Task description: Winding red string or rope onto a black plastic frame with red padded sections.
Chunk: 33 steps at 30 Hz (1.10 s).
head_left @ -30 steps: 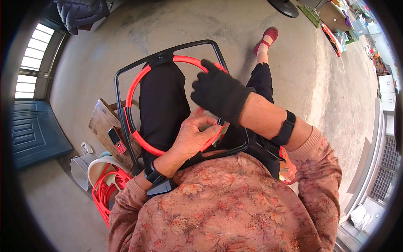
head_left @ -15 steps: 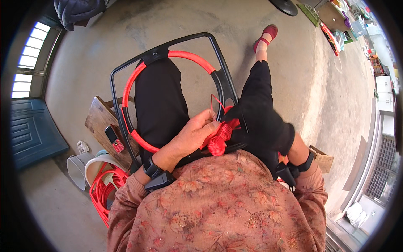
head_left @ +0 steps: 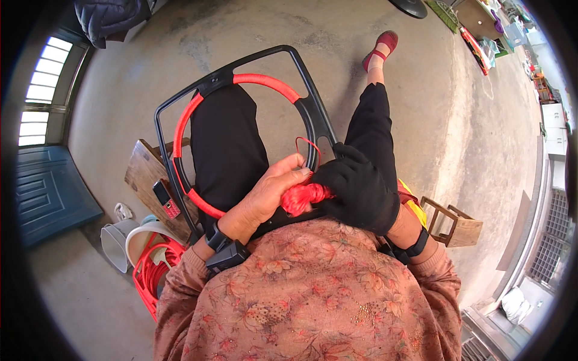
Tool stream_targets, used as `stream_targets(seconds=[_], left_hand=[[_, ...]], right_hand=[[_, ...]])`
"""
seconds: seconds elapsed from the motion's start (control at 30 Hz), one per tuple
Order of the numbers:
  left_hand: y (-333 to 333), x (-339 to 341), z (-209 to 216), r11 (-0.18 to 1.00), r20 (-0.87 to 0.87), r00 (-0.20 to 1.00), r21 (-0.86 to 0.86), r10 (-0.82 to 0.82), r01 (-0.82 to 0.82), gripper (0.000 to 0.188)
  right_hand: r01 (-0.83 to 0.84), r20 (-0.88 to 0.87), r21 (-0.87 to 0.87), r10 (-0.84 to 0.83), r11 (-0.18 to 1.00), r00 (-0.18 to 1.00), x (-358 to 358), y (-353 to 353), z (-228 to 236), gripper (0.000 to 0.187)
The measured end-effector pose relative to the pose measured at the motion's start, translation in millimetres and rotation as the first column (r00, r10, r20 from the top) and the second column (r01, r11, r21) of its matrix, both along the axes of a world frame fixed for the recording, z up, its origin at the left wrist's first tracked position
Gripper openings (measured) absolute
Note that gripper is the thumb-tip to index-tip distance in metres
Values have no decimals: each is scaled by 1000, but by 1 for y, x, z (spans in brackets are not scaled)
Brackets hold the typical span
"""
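A black frame (head_left: pixel 291 50) with a round ring inside lies across my lap. Stretches of the ring are wrapped in red cord (head_left: pixel 265 79); others are bare black. My left hand (head_left: pixel 271 189), bare, is closed at the ring's near right side, thumb and forefinger pinched there. My right hand (head_left: pixel 361 189), in a black glove, is closed around a bundle of red cord (head_left: pixel 301 198), just right of my left hand. From the ring a thin loop of red cord (head_left: pixel 308 141) stands up between the hands. My fingers partly hide the bundle and that stretch of ring.
At my left are a wooden bench (head_left: pixel 144 174) with a mobile phone (head_left: pixel 167 200) on it, a pale bucket (head_left: pixel 114 243) and red tubing (head_left: pixel 150 271). A small wooden stool (head_left: pixel 463 231) stands at my right. A broom (head_left: pixel 442 17) lies toward the far right.
My right hand has moved left and closed around the cord bundle, which has shifted slightly left. The frame has moved a little left, while my left hand keeps its pinch.
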<state>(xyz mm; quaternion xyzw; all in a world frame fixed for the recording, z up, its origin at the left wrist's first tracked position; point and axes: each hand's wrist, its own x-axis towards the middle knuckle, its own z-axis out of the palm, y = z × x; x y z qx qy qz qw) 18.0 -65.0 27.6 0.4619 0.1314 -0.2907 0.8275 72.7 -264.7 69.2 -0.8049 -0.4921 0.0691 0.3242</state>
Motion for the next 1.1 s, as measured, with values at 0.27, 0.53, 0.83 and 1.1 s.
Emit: stream_targets(seconds=[0.27, 0.53, 0.83, 1.1], left_hand=[[3, 0, 7, 997, -35, 999, 61, -35, 37, 22], [3, -1, 3, 999, -46, 999, 46, 17, -15, 22], [3, -3, 2, 995, -11, 997, 71, 73, -72, 11], [2, -13, -28, 848, 397, 918, 485, 4, -214, 11]], right_hand=[[835, -898, 366, 390, 410, 202, -15, -68, 7, 52], [921, -808, 78, -516, 382, 283, -5, -140, -1, 36], [839, -857, 220, -312, 497, 409, 74, -72, 4, 38], [-37, 601, -208, 157, 978, 784, 74, 71, 16, 21]])
